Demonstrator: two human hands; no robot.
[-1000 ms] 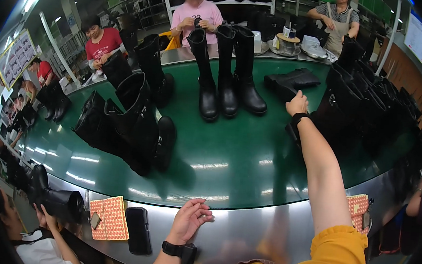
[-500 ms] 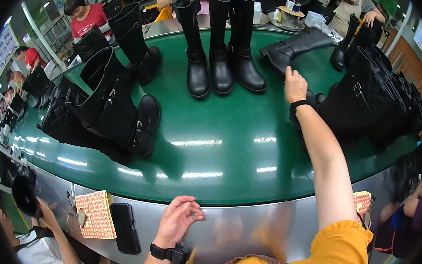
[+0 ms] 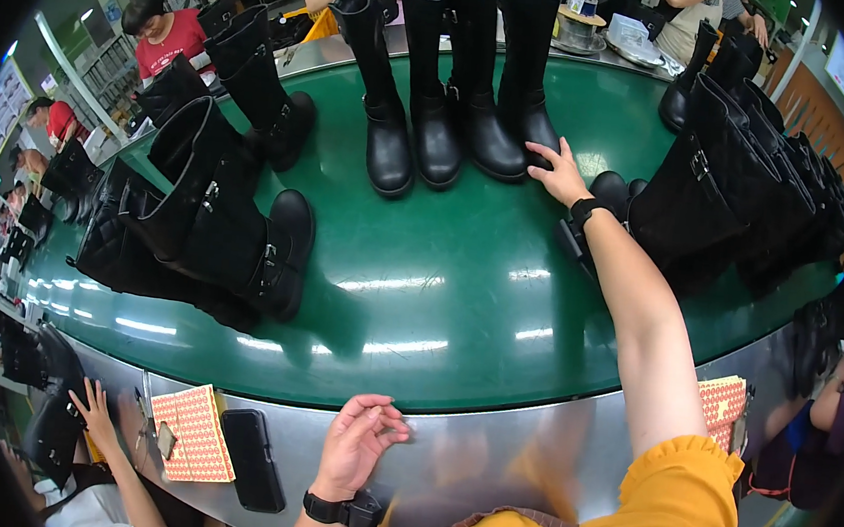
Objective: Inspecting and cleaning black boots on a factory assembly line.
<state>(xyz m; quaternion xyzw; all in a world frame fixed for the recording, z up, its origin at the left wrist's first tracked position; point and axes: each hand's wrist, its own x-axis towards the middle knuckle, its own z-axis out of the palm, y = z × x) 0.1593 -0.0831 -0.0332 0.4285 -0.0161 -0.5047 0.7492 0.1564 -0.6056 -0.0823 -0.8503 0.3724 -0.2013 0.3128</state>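
Four tall black boots stand upright in a row on the green table. The rightmost boot [image 3: 528, 62] has its toe beside my right hand [image 3: 560, 177]. That hand is stretched forward, fingers apart, thumb and fingertips at the toe and seemingly touching it. To its left stand the other boots of the row, among them a boot [image 3: 479, 98] whose toe is close to my thumb. My left hand [image 3: 358, 447] rests above the metal near edge with fingers loosely bent and apart, holding nothing.
More black boots [image 3: 235, 217] stand at left, and a cluster of boots [image 3: 710, 188] at right. A black phone [image 3: 252, 459] and patterned sticker sheets [image 3: 191, 434] lie on the metal edge [image 3: 486, 450]. Other people work around the table; a person's hand [image 3: 97, 416] is at lower left.
The boot lying on its side at the back right now stands upright at the row's right end. My right hand has moved slightly left and nearer, its fingers spreading. My left hand has hardly moved.
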